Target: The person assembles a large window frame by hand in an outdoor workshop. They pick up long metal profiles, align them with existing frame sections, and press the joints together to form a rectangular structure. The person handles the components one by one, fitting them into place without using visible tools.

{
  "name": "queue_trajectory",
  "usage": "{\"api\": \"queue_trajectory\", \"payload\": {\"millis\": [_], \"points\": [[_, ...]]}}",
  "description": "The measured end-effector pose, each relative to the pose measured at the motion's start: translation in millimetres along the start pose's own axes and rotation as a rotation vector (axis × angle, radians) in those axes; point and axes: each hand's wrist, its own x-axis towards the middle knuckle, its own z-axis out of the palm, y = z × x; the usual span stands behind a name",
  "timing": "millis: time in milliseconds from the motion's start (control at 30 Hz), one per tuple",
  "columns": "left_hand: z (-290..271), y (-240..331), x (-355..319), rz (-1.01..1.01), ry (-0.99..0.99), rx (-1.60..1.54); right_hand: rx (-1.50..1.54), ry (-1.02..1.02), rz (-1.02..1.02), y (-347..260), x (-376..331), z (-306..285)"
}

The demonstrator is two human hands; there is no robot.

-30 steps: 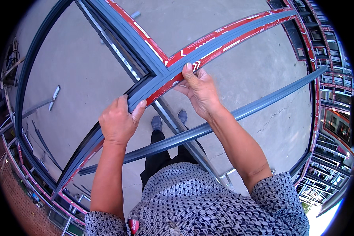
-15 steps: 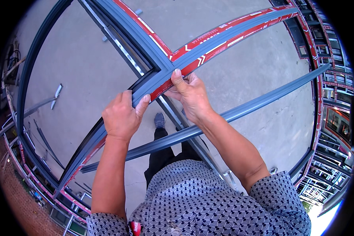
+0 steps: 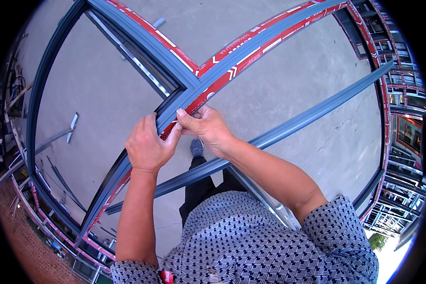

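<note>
A short-sleeved blue shirt (image 3: 251, 246) with small geometric print, dark trousers (image 3: 201, 189), seemingly grey shoe (image 3: 197, 147).

The frame bar (image 3: 142, 156) was grey-blue, its tape (image 3: 232, 75) red with white marks; the shirt (image 3: 251, 241) had a small blue-white pattern.

head view | looks steeply down | hands (image 3: 175, 137) close | rim perhaps distorted

Sunlit concrete yard stacked with metal frames

A pale grey concrete floor (image 3: 293, 80), hairline-cracked at the right, lies in bright daylight. Finished frames (image 3: 407, 137) stand racked along the right edge, more frames (image 3: 57, 232) line the lower left beside reddish brick paving (image 3: 19, 236). Loose grey bars (image 3: 57, 137) rest on the ground at left.
</note>
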Motion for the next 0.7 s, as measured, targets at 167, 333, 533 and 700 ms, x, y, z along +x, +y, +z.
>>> {"api": "queue_trajectory", "payload": {"millis": [167, 333, 533, 700], "points": [[2.7, -4.0, -1.2, -0.016, -0.035, -0.013, -0.04, 0.04, -0.034, 6.1, 1.7, 5.6], [3.3, -7.6, -3.7, -0.015, -0.04, -0.011, -0.105, 0.058, -0.039, 6.8, 1.9, 6.0], [0.5, -5.3, -3.0, -0.052, -0.093, -0.035, -0.106, 0.034, -0.032, 7.4, -0.4, 6.9], [3.8, -14.8, -10.8, 0.091, 0.083, -0.227, -0.219, 0.074, 0.032, 15.4, -16.4, 18.8]]}}
